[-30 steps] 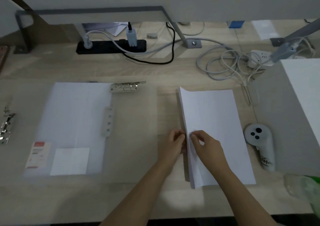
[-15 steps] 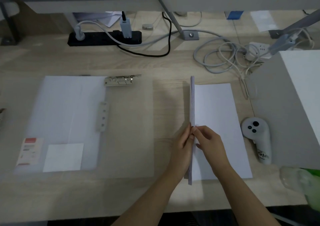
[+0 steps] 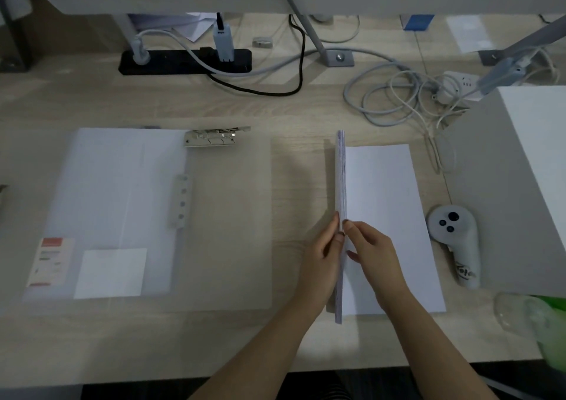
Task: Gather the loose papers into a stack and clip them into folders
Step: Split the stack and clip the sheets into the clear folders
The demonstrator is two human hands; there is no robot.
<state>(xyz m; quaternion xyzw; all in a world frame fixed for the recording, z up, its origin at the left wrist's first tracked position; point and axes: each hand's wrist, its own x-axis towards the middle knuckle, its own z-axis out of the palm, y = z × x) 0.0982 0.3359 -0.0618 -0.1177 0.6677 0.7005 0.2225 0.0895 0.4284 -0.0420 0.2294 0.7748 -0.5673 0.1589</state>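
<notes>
Between left hand (image 3: 324,257) and right hand (image 3: 374,251), paper stack (image 3: 341,179) on edge

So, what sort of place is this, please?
Probably an office or lab workstation: a wooden desk with a black power strip and tangled cables at the back, an open clear folder with a metal clip, and a stack of paper stood on edge.

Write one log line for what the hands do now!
paper stack: upright on edge | left hand: grips it | right hand: grips it | clear folder: open
</notes>
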